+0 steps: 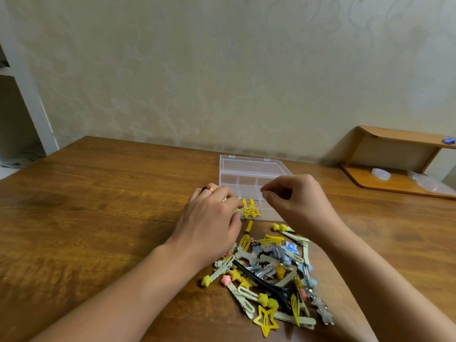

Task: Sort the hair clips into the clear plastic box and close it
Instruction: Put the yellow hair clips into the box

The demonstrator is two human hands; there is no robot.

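Clear plastic box (249, 172) sits open on the wooden table (98, 193), lid tipped back toward the wall, dividers visible inside, so its compartments face the person. Yellow star clips (251, 211) already lie in the near-left compartment, which suggests sorting by colour or shape. Left hand (209, 218) is curled over that same corner, fingers closed round something pale; what exactly it holds cannot be told. Right hand (296, 198) hovers over the box's near-right part, thumb and forefinger pinched narrow; whether anything is between them cannot be told. Loose pile of hair clips (274, 272) lies just in front of the box, between the forearms, kept within easy reach. Most clips remain unsorted; the lid is not yet shut.
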